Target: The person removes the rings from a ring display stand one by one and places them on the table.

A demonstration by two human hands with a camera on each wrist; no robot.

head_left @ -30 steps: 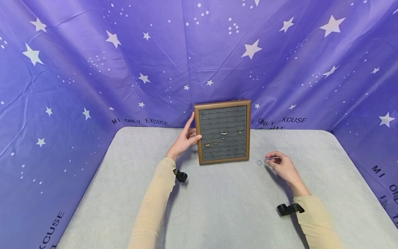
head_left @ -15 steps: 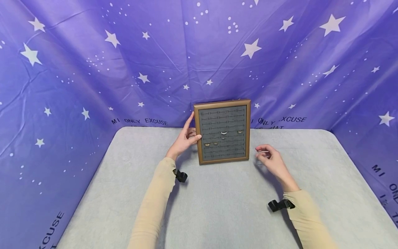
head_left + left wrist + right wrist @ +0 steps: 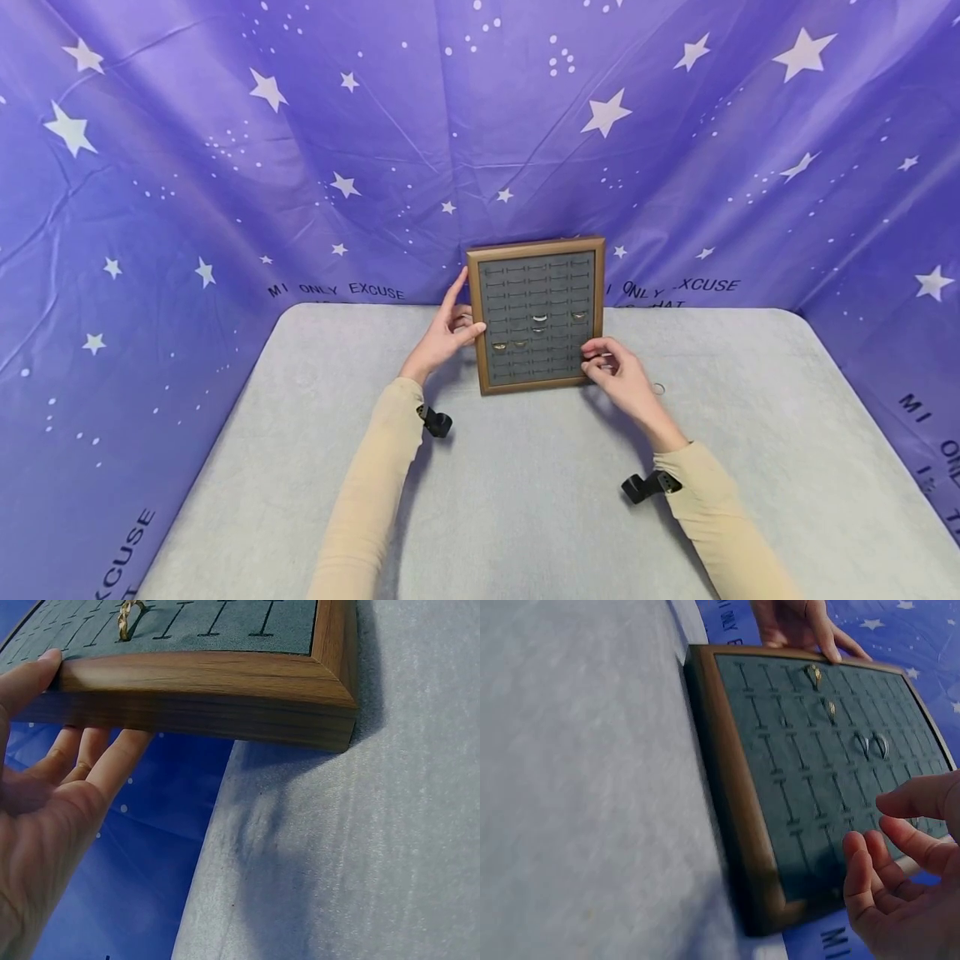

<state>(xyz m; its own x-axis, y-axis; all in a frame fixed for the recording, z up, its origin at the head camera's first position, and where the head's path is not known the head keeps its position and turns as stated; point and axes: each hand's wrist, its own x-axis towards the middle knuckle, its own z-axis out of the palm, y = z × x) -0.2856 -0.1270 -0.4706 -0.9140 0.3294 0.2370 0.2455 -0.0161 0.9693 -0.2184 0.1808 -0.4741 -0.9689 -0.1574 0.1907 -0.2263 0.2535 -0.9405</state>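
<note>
A wood-framed ring display board (image 3: pixel 536 247) with a dark grey slotted pad stands tilted back at the table's far side. My left hand (image 3: pixel 441 343) holds its left edge, thumb on the front and fingers behind. At the pad's lower right is my right hand (image 3: pixel 621 377), thumb and forefinger brought together in a pinch; the small ring between them is hardly visible. Several rings sit in the slots, among them a gold ring (image 3: pixel 814 676), another gold ring (image 3: pixel 831 711) and a silver ring (image 3: pixel 882 746). A loose ring (image 3: pixel 659 388) lies on the table beyond my right hand.
The grey cloth-covered table (image 3: pixel 510 500) spreads out in front of the board. Close behind it hangs a purple star-patterned curtain (image 3: pixel 405 150), which also encloses both sides. A black wrist camera (image 3: pixel 435 421) is strapped to each sleeve.
My right hand has moved left from the table onto the board's lower right corner. The loose ring beyond it has come into view. My left hand and the board have stayed still.
</note>
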